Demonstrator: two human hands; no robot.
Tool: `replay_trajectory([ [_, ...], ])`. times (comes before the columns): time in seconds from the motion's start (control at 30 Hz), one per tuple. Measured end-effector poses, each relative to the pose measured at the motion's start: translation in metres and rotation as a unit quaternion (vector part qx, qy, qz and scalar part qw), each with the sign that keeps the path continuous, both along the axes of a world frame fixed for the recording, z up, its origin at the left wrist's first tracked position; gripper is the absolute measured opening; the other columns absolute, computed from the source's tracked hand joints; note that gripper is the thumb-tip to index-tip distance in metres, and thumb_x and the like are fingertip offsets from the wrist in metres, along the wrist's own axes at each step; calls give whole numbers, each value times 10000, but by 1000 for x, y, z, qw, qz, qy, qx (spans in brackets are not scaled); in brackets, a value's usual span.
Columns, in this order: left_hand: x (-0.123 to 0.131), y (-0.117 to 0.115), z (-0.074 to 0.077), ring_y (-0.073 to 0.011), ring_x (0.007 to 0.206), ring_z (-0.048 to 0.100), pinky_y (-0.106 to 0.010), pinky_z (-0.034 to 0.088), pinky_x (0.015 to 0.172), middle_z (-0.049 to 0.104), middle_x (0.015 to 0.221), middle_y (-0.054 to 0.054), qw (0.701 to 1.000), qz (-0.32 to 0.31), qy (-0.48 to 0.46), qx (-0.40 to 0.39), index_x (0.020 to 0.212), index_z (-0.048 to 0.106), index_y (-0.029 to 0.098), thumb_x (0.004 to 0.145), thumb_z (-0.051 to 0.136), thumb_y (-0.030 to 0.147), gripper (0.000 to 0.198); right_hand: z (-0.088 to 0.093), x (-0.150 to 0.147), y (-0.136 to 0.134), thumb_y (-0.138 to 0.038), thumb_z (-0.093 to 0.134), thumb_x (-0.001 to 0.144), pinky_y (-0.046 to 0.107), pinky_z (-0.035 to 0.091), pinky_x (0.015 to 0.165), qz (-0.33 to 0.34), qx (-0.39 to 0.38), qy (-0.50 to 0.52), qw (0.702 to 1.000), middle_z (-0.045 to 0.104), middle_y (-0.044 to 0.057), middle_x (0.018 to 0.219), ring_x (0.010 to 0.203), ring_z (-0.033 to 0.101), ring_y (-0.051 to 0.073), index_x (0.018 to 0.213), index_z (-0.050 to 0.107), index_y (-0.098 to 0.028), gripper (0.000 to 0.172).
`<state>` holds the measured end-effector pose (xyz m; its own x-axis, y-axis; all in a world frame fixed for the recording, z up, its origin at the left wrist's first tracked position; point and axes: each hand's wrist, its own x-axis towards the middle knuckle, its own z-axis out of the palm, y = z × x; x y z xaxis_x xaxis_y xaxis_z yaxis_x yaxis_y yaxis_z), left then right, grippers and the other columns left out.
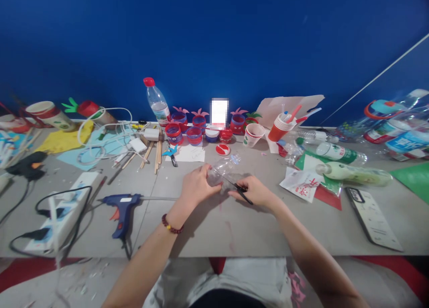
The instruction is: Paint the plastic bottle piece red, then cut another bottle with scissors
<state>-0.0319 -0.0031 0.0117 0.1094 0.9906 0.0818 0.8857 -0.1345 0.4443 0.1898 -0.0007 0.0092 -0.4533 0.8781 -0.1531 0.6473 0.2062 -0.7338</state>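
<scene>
My left hand (196, 187) is closed around the side of a clear plastic bottle piece (230, 166), whose narrow neck points away and to the right. In my right hand (256, 192) is a pair of scissors (241, 192) with black handles, its thin blades reaching up and left to the bottle. Whether the blades are inside the plastic or only against it, I cannot tell. Just beyond the bottle lies a round red and white lid (223, 149). Behind that stand several small red and blue decorated cups (194, 136).
On the left are a blue glue gun (122, 207), a white power strip (75, 200) and tangled cables. A red-capped bottle (157, 102) stands by the blue wall. Paper cups (254, 136), plastic bottles (355, 173) and a phone (373, 221) occupy the right side.
</scene>
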Motion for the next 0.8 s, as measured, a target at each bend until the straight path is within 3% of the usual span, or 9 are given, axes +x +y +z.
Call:
replay_trajectory([
  [0.43,-2,2,7,-244,893,703,-318,491,739,727,947,-21,1000,9,-5,-1,1171,588,222,706,757,499,566,-5,-4,1,-534,642,759,261,182,484,-39,0,17,999,236,-52,531,524,230,89,518,294,-211,533],
  [0.8,-2,4,4,-246,920,704,-309,481,732,724,955,-36,999,48,15,-1,1202,556,208,738,743,524,592,-6,-6,0,-594,664,735,250,193,460,-74,-40,21,996,259,-56,500,505,244,84,510,312,-206,570],
])
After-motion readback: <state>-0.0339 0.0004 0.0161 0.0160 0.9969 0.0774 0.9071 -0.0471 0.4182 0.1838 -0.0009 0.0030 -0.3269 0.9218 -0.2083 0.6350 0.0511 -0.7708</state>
